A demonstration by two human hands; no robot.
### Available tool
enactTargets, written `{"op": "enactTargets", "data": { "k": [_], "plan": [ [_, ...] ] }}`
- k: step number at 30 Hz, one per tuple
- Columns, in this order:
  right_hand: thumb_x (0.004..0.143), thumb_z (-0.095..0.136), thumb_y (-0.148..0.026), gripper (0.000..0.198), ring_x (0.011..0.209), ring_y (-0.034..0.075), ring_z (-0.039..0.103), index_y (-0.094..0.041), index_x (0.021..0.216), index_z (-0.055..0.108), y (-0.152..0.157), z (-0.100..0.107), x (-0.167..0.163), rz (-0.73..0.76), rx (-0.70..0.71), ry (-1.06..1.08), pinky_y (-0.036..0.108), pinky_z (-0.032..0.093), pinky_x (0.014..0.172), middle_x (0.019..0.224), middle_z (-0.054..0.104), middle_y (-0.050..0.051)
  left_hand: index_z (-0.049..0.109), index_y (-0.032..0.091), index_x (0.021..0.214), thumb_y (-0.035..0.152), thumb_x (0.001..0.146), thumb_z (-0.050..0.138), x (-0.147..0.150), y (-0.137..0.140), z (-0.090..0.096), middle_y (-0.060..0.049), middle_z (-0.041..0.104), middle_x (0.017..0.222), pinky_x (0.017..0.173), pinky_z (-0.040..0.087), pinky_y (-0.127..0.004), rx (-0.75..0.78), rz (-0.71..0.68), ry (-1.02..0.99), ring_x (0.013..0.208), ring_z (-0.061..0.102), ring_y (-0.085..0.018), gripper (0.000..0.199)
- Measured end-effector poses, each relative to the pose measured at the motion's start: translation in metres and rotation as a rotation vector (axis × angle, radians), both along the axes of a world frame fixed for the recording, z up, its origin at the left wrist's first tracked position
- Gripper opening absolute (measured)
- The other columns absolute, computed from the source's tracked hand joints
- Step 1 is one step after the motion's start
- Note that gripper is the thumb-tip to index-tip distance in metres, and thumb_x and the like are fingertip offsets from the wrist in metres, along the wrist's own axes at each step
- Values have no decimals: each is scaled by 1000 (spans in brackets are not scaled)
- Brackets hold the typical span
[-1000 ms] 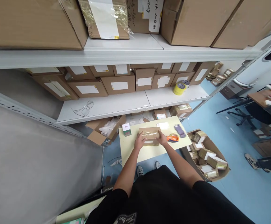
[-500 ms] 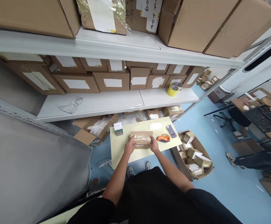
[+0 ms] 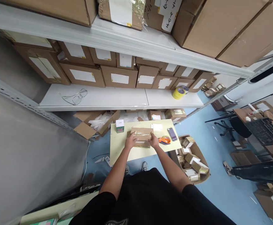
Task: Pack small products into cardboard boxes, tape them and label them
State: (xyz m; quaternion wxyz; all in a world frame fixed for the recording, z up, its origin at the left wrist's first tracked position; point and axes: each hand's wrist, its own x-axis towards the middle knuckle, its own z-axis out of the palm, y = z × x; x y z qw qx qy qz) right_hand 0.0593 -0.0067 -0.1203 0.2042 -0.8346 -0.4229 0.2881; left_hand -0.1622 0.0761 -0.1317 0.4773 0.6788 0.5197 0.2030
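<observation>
A small brown cardboard box (image 3: 141,133) with shiny clear tape across it is held over the pale yellow table (image 3: 120,150). My left hand (image 3: 130,140) grips its left end and my right hand (image 3: 153,140) its right end, fingers closed on the cardboard. Just right of my right hand lies an orange tape dispenser (image 3: 164,140). Beyond it is a blurred-out dark flat object (image 3: 172,133). A white slip of paper (image 3: 157,127) lies behind the box. At the table's left back corner stands a small green and white box (image 3: 120,126).
A large carton of taped parcels (image 3: 194,159) stands right of the table. Ahead is a shelf (image 3: 117,101) with labelled boxes, yellow tape rolls (image 3: 178,92) and a pair of glasses (image 3: 76,97). An open carton (image 3: 87,125) sits at left. Another person's leg (image 3: 251,172) shows far right.
My view has tilted and shifted slightly. The box has tipped a little between my hands, showing more of its near side; both hands still grip its ends.
</observation>
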Motion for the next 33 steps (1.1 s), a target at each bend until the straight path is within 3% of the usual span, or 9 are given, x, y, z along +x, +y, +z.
{"op": "enactTargets", "data": {
  "k": [6, 15, 20, 27, 33],
  "plan": [
    [81, 78, -34, 80, 133, 29, 64, -25, 156, 52, 4, 4, -5, 0, 4, 1, 39, 50, 113, 144, 68, 10, 60, 32, 148, 27, 83, 81, -5, 6, 1, -9, 73, 134, 107, 51, -46, -57, 52, 47, 123, 68, -35, 69],
    [83, 79, -37, 82, 132, 29, 66, -24, 158, 49, -47, -2, -29, -16, -32, 19, 37, 52, 111, 147, 67, 9, 56, 31, 151, 25, 87, 77, -30, -35, 4, -7, 68, 143, 107, 52, -41, -26, -11, 98, 127, 66, -33, 68],
    [82, 80, -37, 81, 131, 30, 67, -27, 157, 51, -62, -6, -32, 0, -42, 5, 37, 54, 108, 143, 69, 8, 58, 30, 148, 22, 85, 78, -34, -45, -4, -9, 70, 140, 109, 51, -43, -36, -13, 97, 128, 66, -34, 67],
    [83, 77, -34, 81, 133, 29, 65, -26, 159, 48, -60, -22, -14, -15, -114, 31, 38, 52, 110, 144, 69, 7, 61, 25, 144, 16, 82, 77, -6, -54, -25, -12, 65, 146, 112, 49, -43, -38, 38, 26, 134, 62, -34, 64],
    [83, 71, -27, 75, 136, 28, 62, -23, 156, 52, -39, -25, 24, 101, -57, 79, 37, 49, 114, 147, 65, 10, 58, 23, 147, 16, 85, 74, 28, -49, -25, -12, 61, 151, 117, 45, -40, -55, 101, 46, 140, 57, -31, 64]
  ]
}}
